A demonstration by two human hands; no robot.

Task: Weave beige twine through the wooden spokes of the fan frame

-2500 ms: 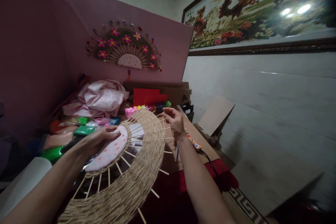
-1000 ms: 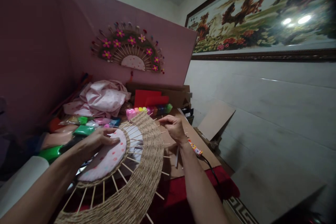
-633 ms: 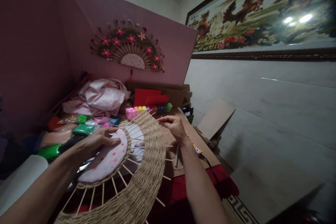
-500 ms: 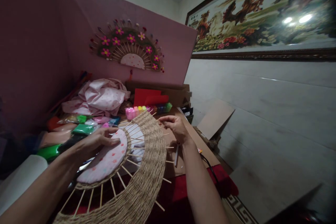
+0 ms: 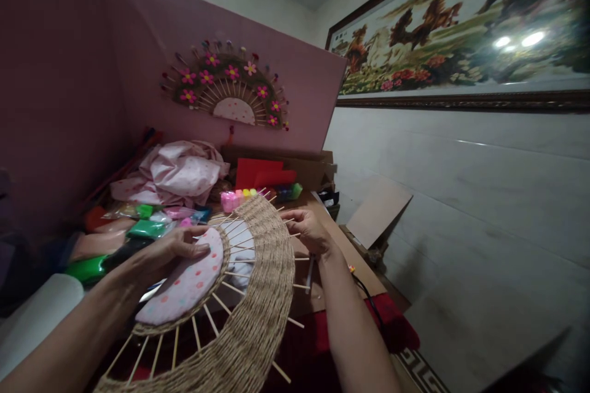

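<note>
A fan-shaped piece of sticks and woven twine (image 5: 271,282) lies tilted in front of me, its stick ends poking past the outer edge. Its inner half-disc (image 5: 193,276) is covered in pale dotted cloth. My left hand (image 5: 177,250) grips this half-disc, thumb on top and fingers underneath. Beside the outer twine edge, my right hand (image 5: 308,230) has its fingers drawn together at the stick ends on the upper right; whether they pinch a stick is too small to tell.
Bagged coloured clay (image 5: 146,228) and crumpled pink cloth (image 5: 182,172) lie at the left. Behind are red sheets (image 5: 259,173) and clay blocks (image 5: 237,198). A finished flowered fan (image 5: 234,109) hangs on the pink board. A black cable (image 5: 369,296) runs at the right.
My right hand has shifted slightly down along the outer edge of the twine. My left hand keeps its hold on the half-disc, and the view has tilted slightly.
</note>
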